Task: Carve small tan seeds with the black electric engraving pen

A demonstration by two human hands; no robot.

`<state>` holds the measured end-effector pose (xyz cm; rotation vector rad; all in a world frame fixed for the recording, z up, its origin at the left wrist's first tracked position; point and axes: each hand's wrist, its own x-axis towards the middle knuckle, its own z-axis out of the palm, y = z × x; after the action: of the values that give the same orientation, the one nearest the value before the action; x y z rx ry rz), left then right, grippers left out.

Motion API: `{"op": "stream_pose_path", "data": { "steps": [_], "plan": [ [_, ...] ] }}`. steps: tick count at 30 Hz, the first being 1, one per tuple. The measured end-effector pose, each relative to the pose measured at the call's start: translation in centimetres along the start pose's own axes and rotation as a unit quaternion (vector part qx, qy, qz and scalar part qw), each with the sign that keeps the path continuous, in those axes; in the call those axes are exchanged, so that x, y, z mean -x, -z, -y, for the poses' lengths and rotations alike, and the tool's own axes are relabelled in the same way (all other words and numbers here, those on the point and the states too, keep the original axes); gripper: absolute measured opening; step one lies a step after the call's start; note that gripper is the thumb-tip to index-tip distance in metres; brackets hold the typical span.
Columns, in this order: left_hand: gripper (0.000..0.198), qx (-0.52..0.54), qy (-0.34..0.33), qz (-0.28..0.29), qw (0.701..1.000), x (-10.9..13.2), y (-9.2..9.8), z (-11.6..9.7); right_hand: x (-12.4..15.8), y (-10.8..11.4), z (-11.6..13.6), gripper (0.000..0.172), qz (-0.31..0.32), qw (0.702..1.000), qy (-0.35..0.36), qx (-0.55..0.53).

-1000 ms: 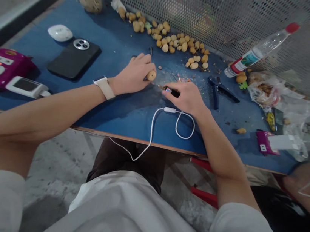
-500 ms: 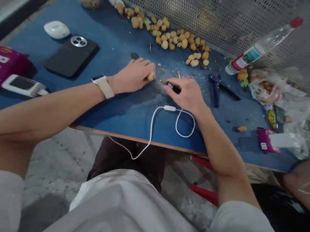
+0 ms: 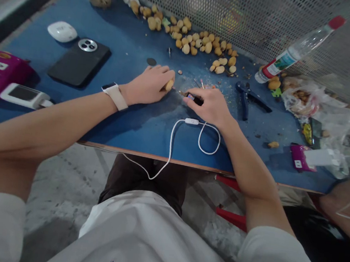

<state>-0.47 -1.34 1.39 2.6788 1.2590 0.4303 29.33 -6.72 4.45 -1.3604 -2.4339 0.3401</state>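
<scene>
In the head view, a mostly hidden tan piece (image 3: 169,85) is being pinched at the worktop (image 3: 123,128) by the curled left hand (image 3: 152,85), while a partly covered dark tool (image 3: 197,100) is being gripped nearby in the curled right hand (image 3: 213,106).

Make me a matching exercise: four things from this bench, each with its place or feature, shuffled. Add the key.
Things:
1. tan piece
2. dark handheld tool
3. phone
4. bottle

Places or features:
A. topped with a red cap
B. in the right hand
C. beside the white rounded object
D. in the left hand

Pairs: 1-D, 2-B, 3-C, 4-A
</scene>
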Motion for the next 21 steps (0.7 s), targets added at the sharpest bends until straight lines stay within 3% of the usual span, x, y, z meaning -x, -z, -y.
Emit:
{"op": "stream_pose_path", "data": {
  "steps": [11,21],
  "plan": [
    [0.028,-0.021,0.008,0.005,1.000,0.1,0.4,-0.6,0.0,-0.4,-0.4,0.066,-0.011,1.000,-0.001,0.003],
    [0.042,-0.010,0.013,0.029,0.999,0.3,1.4,-1.6,-0.1,-0.3,-1.1,0.056,-0.002,1.000,-0.002,0.008]
  ]
}}
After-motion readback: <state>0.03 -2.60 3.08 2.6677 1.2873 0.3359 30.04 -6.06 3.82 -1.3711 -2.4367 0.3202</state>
